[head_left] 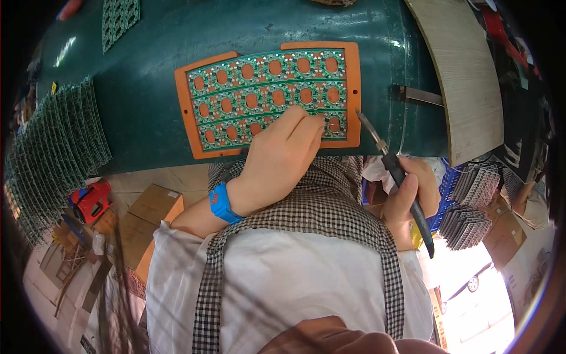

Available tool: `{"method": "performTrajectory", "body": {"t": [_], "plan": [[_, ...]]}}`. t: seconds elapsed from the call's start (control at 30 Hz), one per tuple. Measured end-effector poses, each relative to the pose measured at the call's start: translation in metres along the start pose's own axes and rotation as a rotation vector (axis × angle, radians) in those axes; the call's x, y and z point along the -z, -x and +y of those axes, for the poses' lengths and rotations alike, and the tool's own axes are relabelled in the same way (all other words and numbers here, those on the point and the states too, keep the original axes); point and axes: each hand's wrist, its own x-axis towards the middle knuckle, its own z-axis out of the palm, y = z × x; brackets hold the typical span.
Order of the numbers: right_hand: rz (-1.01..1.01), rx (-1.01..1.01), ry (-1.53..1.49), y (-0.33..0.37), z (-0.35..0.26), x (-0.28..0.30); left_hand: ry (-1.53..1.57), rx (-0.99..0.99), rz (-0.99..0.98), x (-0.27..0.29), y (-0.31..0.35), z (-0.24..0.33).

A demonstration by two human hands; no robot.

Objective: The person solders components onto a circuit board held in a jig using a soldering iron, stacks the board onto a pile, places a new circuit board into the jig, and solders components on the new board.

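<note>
A green panel of circuit boards (262, 85), with several rows of ring-shaped boards, lies in an orange frame tray (352, 71). My left hand (280, 156) rests over the bottom row of the panel, thumb and fingers pinched together. A thin, light-coloured piece shows at the fingertips, too small to name. My right hand (415, 192), right of the tray, is closed around the black handle of a soldering iron (422, 227). The iron's metal tip points up and left, close to the tray's right edge.
The tray sits on a dark green mat (141, 112). A dense row of green circuit panels (59, 130) stands at the left. Another panel (120, 20) lies at the far left. At the right are a wooden board (466, 76) and a metal strip (421, 96). Cardboard boxes (154, 206) stand below.
</note>
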Motion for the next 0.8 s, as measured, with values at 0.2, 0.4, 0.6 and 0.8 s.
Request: {"method": "performTrajectory", "body": {"t": [0.2,0.4,0.6,0.8], "plan": [[-0.109,0.108,0.056,-0.006,0.004,-0.017,-0.024,-0.003,0.079,0.006,0.008,-0.010],[-0.151,0.104,0.106,-0.003,-0.003,-0.024,-0.014,-0.035,0.125,0.005,0.008,-0.011],[-0.053,0.084,0.105,0.005,-0.001,-0.019,0.056,-0.026,0.061,0.003,0.012,-0.011],[-0.114,0.037,0.019,0.012,-0.008,-0.011,0.021,-0.017,0.033,0.001,0.017,-0.010]]}}
